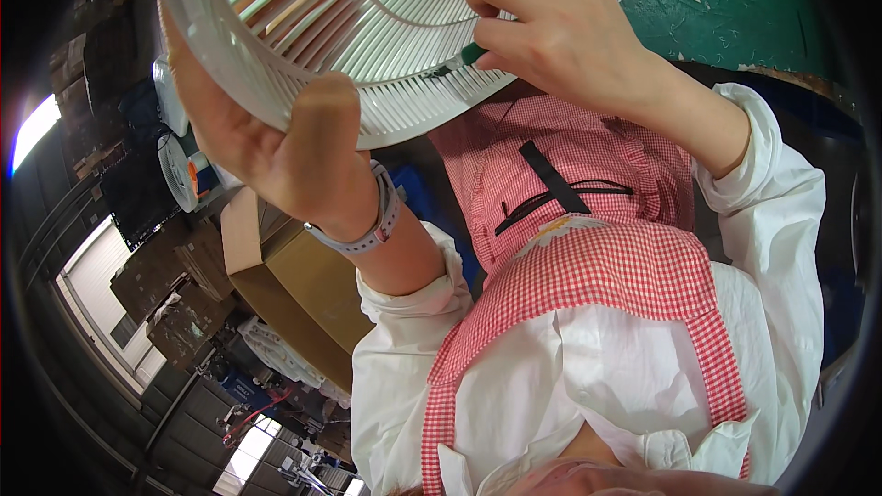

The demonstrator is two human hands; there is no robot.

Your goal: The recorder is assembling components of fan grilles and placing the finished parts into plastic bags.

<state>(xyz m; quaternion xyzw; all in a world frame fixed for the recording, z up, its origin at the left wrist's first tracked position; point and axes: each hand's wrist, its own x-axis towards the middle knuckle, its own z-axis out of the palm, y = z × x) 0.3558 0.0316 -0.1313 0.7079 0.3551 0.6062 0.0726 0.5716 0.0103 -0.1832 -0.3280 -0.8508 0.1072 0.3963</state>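
Note:
A round white plastic fan grille point(404, 115) with many thin ribs is held up, tilted, at the top of the view. My left hand point(276, 147) is closed on its left rim, the thumb at the near side and the fingers reaching behind the ribs. Over the grille's right part, my right hand point(565, 37) is closed round a slim green-handled knife point(471, 53). Its metal tip touches or lies very close to the ribs near the lower rim; exact contact cannot be made out. The grille's upper part is cut off by the frame.
A green table surface point(735, 14), worn and scratched, lies at the upper right. An open cardboard box point(317, 280) stands beside my left forearm. Farther left are a white fan point(176, 172) with an orange part and stacked brown cartons point(175, 294).

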